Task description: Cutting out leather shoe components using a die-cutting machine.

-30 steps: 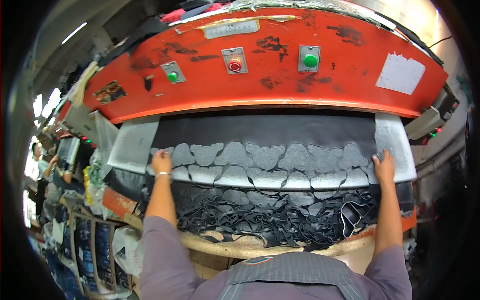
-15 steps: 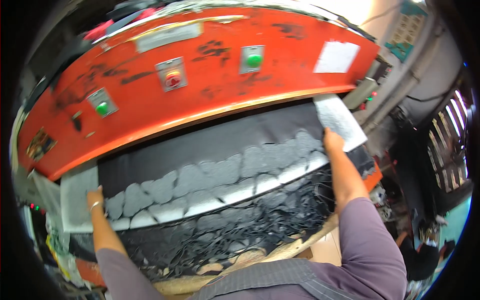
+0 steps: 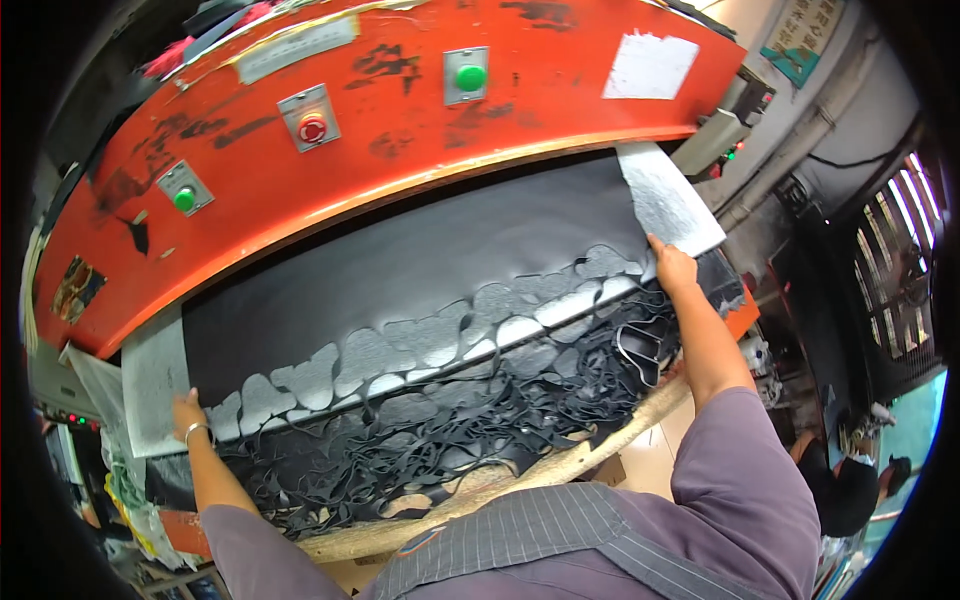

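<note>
Drawn toward the worker over the last half second, the black sheet (image 3: 400, 260) shows more uncut surface, and its row of cut-out openings reaches farther past the front edge of the pale bed (image 3: 675, 205). Closest to the striped apron (image 3: 500, 530), a tangle of dark scraps (image 3: 420, 460) sags behind a wooden ledge (image 3: 632, 418). Just beyond, the arms spread wide: the left hand (image 3: 188, 410) grips the sheet's left border, and the right hand (image 3: 676, 266) pinches its right border; the fingers underneath I can't see. Between them the sheet lies across the bed, its far side meeting the red machine front (image 3: 560, 105), which carries a red button (image 3: 312, 128) and two green buttons (image 3: 470, 77). I'd worry about the thin webs around the openings: an uneven tug could tear one, or the scraps could snag it. Pulling harder with one hand could also skew the sheet.
</note>
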Demonstrator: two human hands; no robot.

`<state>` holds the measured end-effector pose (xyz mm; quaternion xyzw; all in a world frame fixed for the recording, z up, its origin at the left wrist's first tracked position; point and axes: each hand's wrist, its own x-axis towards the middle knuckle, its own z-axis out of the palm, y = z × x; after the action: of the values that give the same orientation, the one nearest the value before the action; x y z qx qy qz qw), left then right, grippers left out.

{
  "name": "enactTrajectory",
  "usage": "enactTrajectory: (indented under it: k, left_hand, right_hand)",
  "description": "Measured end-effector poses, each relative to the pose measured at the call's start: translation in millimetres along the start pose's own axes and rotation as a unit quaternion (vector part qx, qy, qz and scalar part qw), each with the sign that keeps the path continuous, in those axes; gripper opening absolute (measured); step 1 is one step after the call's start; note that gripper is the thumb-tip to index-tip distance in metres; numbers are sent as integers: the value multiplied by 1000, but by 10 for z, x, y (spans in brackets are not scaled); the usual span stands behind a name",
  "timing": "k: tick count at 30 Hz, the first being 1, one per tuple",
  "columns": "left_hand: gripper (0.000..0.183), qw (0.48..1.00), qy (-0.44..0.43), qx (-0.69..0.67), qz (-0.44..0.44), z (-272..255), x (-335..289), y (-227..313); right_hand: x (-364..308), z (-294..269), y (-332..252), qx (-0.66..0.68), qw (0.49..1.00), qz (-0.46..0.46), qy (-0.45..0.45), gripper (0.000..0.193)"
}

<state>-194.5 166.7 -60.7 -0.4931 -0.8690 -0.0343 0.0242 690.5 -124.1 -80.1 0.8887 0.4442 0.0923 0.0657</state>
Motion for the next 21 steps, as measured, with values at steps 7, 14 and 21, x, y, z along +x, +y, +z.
enactTrajectory:
  k: [7,14,21]
  left_hand:
    - [47,983,161,20,86,-213,-361,465]
    - [58,962,11,68,263,-290,-2163,952]
    - [76,933,-221,8,286,-497,-2908,15]
  right_hand:
    - [-405,-528,26,135,969,-138,155,33]
    - [-918,-993,-322,61,877,-473,-60,34]
    - [-1236,-1230,302,197,911,-315,-180,40]
